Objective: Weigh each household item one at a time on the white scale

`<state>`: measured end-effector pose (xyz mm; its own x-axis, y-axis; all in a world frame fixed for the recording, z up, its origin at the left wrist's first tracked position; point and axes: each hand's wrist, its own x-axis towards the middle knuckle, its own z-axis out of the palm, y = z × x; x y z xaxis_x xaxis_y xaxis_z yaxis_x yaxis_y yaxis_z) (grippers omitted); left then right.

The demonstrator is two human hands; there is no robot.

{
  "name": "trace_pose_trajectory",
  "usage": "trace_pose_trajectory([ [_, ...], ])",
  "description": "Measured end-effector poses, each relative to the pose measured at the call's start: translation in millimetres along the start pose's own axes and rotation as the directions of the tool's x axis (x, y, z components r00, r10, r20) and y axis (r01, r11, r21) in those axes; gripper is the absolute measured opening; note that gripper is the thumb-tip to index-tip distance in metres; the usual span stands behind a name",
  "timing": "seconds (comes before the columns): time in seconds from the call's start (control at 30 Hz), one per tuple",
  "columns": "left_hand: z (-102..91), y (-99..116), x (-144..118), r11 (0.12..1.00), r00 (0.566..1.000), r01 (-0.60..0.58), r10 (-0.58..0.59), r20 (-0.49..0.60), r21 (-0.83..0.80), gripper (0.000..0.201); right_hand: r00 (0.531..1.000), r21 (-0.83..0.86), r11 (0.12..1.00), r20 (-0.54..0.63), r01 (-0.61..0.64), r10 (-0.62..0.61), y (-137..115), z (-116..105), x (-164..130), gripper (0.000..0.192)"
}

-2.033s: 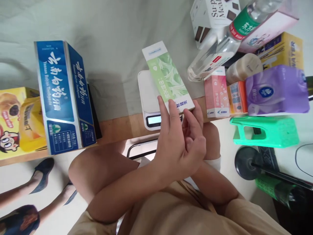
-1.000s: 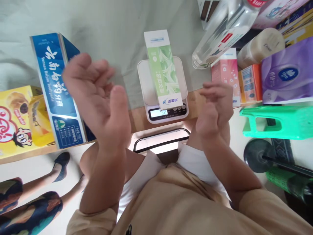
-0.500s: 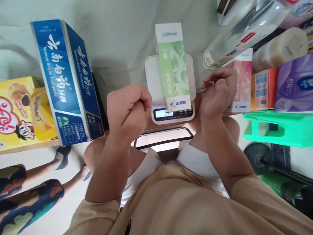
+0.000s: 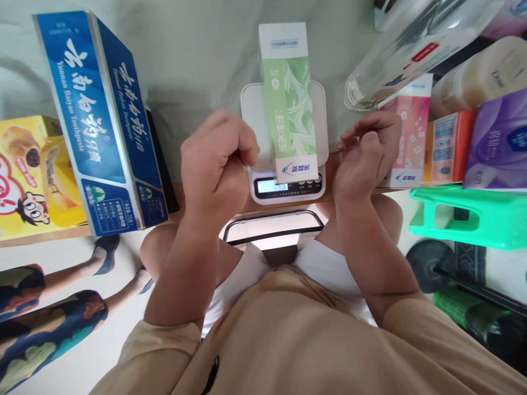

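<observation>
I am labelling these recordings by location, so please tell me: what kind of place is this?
Probably an indoor desk set up for weighing packaged goods. A long green and white carton lies on a small white digital scale, and household products crowd the wooden table, such as a large blue toothpaste box and a purple tissue pack.

The person wears a loose tan short-sleeved shirt [image 4: 296, 334] (a small black mark low on the front). White shorts [image 4: 325, 269] show beneath; forearms bare.
</observation>
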<state>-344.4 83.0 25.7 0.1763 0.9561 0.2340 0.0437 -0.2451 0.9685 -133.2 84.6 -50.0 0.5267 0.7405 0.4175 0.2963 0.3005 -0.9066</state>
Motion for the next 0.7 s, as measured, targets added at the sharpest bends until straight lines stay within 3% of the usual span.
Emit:
trace_pose_trajectory([
  [0.13,-3.3,-4.3,-0.6,0.999,0.999,-0.034,0.034,-0.019,-0.008,0.043,0.999,-0.010,0.999,0.015,0.038,-0.038,1.0,0.5,-2.6,0.020],
  [0.23,-9.5,-14.8,8.6,0.979,0.979,-0.201,0.202,-0.031,0.021,0.032,0.997,-0.122,0.989,0.030,0.080,-0.077,3.9,-0.1,-2.5,0.023],
  [0.33,-16.0,-26.0,20.7,0.919,0.918,-0.380,0.388,-0.076,0.108,0.024,0.994,-0.230,0.968,0.063,0.104,-0.092,4.2,-0.6,-2.0,0.025],
  [0.47,-20.8,-35.7,30.2,0.834,0.836,-0.540,0.547,-0.041,0.113,0.015,0.990,-0.275,0.952,0.085,0.133,-0.114,0.8,0.3,-2.3,0.024],
  [0.57,-17.1,-33.2,27.2,0.862,0.858,-0.506,0.506,-0.087,0.018,0.024,0.983,-0.284,0.942,0.093,0.179,-0.159,-4.8,-0.1,-2.6,0.026],
  [0.7,-3.9,-11.8,12.0,0.910,0.910,-0.412,0.408,-0.072,-0.052,0.031,0.977,-0.303,0.929,0.105,0.211,-0.188,-31.2,-2.4,-5.2,0.022],
])
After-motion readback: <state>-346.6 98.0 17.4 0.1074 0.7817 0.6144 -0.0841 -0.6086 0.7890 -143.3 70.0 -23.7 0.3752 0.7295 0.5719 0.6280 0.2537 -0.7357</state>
